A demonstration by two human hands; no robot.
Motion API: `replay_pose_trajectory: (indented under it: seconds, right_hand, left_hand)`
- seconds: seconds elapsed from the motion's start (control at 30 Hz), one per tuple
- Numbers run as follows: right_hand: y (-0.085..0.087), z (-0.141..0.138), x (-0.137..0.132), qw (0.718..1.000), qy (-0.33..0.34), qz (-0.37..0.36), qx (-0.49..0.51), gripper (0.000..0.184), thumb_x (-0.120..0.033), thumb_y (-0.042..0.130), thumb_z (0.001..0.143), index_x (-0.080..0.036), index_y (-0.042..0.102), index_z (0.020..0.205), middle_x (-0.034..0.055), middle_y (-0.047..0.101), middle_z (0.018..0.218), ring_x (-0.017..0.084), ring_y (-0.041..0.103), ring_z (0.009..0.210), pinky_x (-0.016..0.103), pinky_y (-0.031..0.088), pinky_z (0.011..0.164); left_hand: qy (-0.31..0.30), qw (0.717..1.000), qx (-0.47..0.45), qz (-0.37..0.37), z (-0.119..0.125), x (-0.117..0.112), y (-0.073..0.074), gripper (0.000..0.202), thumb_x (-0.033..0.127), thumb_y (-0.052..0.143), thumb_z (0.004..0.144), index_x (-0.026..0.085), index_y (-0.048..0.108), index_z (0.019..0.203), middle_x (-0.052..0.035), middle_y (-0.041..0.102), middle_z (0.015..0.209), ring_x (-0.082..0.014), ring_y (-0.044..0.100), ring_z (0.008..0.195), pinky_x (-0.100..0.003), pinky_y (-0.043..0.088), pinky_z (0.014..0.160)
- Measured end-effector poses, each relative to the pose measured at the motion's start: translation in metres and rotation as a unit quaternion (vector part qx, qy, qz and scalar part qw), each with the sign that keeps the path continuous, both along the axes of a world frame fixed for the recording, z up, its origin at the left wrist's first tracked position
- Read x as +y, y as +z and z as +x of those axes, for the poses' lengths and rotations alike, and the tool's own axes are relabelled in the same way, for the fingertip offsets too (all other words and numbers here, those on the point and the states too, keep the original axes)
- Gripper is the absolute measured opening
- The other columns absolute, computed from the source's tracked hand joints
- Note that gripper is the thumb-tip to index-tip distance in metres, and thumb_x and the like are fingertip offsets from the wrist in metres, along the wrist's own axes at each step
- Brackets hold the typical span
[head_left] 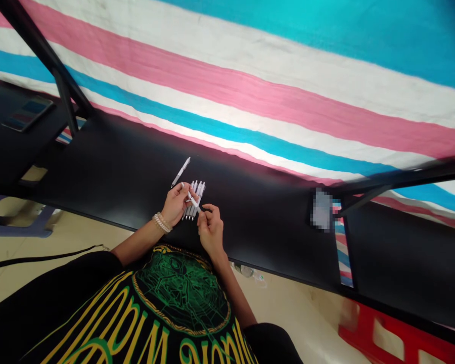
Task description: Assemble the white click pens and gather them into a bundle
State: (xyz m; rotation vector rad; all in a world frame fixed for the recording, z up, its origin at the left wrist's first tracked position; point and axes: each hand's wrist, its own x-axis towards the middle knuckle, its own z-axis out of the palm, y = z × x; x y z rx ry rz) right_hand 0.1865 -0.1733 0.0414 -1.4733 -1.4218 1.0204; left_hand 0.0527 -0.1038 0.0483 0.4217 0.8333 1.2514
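Note:
Between my two hands a white pen [193,200] is held at a slant above the black table. My left hand [175,203], with a beaded bracelet at the wrist, closes its fingers on the upper end of this pen. The fingers of my right hand [211,226] pinch its lower grey end. Just beneath, several white and grey pens [201,189] lie side by side in a row, partly covered by my hands. One more pen [181,171] rests apart from them, beyond my left hand.
The black table [265,217] runs across the view, with a striped cloth [227,91] hanging behind it. A blurred-out object [321,210] lies at the table's right end. A phone-like slab [28,114] is at far left. Below stand a red stool [387,333] and a grey-blue stool [18,217].

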Motion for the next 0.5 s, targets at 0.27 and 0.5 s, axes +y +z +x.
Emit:
replay_pose_trajectory:
  seconds: [0.27, 0.5]
  right_hand:
    - [-0.001, 0.011, 0.002, 0.999, -0.002, 0.052, -0.01, 0.035, -0.037, 0.057, 0.096, -0.02, 0.049, 0.125, 0.0034, 0.068, 0.089, 0.016, 0.064, 0.075, 0.028, 0.051, 0.065]
    - [-0.014, 0.062, 0.01, 0.99, -0.113, 0.035, -0.072, 0.032, -0.04, 0.057, 0.095, -0.018, 0.057, 0.117, 0.003, 0.068, 0.086, 0.015, 0.063, 0.071, 0.028, 0.051, 0.066]
  left_hand:
    - [-0.075, 0.983, -0.152, -0.064, -0.038, 0.014, 0.018, 0.026, 0.043, 0.05, 0.092, 0.021, 0.046, 0.077, 0.0104, 0.017, 0.048, -0.0063, 0.015, 0.033, -0.018, 0.014, 0.032]
    - [-0.034, 0.987, -0.137, -0.081, -0.068, 0.029, 0.023, 0.023, 0.042, 0.043, 0.091, 0.021, 0.049, 0.082, 0.0106, 0.015, 0.048, -0.0068, 0.011, 0.033, -0.02, 0.01, 0.032]
